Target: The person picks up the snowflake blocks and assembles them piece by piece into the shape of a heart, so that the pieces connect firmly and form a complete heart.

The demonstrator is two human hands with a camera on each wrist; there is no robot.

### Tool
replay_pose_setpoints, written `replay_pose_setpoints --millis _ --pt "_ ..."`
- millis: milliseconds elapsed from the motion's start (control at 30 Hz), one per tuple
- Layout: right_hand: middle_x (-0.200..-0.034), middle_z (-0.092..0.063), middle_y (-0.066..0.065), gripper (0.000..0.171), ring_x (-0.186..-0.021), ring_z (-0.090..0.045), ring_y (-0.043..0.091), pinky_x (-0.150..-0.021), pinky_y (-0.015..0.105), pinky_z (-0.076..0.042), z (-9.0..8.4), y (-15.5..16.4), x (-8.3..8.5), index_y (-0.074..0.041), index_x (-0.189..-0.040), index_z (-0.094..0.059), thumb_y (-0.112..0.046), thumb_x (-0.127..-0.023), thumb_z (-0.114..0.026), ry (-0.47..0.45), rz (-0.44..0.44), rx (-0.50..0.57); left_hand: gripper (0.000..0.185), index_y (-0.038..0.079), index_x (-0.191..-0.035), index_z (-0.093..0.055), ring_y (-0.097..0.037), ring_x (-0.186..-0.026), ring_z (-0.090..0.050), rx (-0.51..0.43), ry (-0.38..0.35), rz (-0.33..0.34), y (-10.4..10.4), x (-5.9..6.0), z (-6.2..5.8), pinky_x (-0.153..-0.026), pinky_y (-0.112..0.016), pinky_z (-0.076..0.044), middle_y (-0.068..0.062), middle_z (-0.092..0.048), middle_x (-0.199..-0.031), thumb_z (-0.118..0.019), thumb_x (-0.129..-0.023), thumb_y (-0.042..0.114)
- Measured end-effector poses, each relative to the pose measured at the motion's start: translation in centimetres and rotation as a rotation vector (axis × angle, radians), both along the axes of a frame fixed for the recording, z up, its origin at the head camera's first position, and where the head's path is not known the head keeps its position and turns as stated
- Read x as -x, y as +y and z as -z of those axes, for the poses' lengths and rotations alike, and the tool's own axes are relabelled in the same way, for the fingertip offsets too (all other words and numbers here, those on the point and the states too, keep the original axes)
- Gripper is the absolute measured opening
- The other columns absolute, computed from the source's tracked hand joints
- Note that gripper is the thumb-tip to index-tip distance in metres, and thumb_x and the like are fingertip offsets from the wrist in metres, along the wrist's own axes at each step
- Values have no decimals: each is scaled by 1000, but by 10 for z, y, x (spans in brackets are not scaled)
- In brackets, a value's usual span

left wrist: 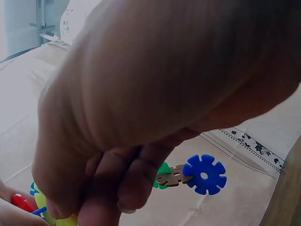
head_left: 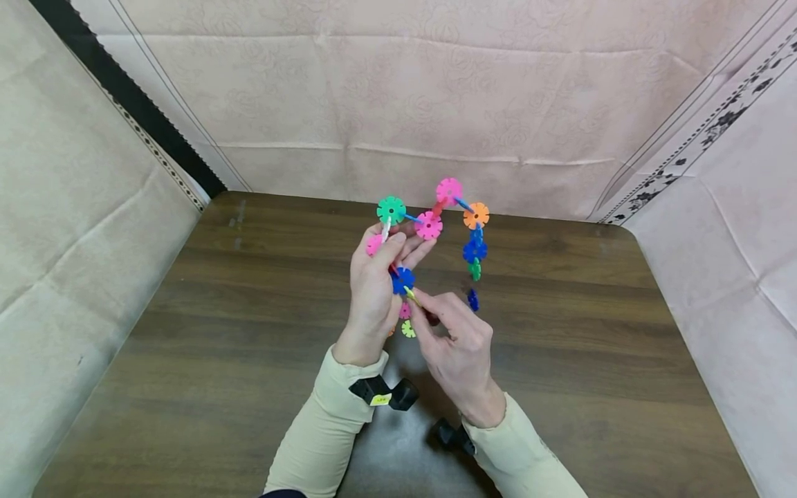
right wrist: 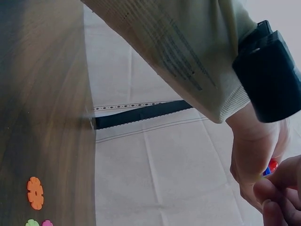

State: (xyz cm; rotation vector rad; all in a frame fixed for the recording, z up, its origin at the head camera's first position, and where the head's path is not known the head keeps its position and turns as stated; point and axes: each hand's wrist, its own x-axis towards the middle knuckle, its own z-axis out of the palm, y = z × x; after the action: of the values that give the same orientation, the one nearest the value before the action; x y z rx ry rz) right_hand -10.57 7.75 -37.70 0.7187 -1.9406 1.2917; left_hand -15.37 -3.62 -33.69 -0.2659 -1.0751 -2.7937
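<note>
- The worktop (head_left: 249, 332) was dark wood-grain with a smooth sheen, walled by pale creased cloth (head_left: 498, 90) with a faint floral pattern.
- The chain of plastic discs (head_left: 428, 225) was held above the worktop centre; the discs were flat, notched, flower-shaped and glossy, in green, pink, orange and blue.
- The left hand (head_left: 373, 283) had its grip closed round the chain near the blue disc (head_left: 402, 279).
- The right hand (head_left: 457, 342) pinched a small yellow-green piece (head_left: 410, 293) at that blue disc.
- Only the right wrist view showed loose discs lying flat on the worktop, among them an orange disc (right wrist: 35, 192).
- Only the left wrist view showed a brown disc (left wrist: 172, 175) slotted edge-on into a blue one.
</note>
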Motion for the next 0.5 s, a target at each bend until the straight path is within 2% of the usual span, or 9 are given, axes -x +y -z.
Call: replay_pose_setpoints --millis 200,333,400,500 --pt "-78 -67 2 23 -61 -56 11 -54 20 -51 0 -1 0 -1 -104 -74 -19 -92 -68 10 11 6 18 -1 -118 -46 -28 -101 -67 13 14 2 1 0 0 -94 -44 -50 -16 -60 -108 -46 -99 0" --pt "-80 -68 3 20 -64 -58 11 -57 22 -54 0 -2 1 -2 -105 -74 -7 -86 -74 15 22 22 21 -4 -118 -49 -28 -98 -68 0 -17 25 2 1 1 -94 -44 -50 -15 -64 -106 -50 -100 5" --pt "-83 -69 4 25 -66 -60 12 -61 23 -56 0 -3 1 -2 -106 -74 0 -81 -76 11 31 36 27 -8 -121 -49 -28 -97 -69 1 -27 47 3 1 2 -94 -45 -50 -15 -66 -106 -52 -100 9" --pt "-88 -70 4 31 -70 -62 13 -67 22 -56 0 -4 2 -3 -107 -73 4 -77 -78 5 44 46 26 -5 -119 -54 -28 -98 -69 21 -14 64 5 0 3 -94 -46 -50 -15 -68 -107 -55 -99 12"
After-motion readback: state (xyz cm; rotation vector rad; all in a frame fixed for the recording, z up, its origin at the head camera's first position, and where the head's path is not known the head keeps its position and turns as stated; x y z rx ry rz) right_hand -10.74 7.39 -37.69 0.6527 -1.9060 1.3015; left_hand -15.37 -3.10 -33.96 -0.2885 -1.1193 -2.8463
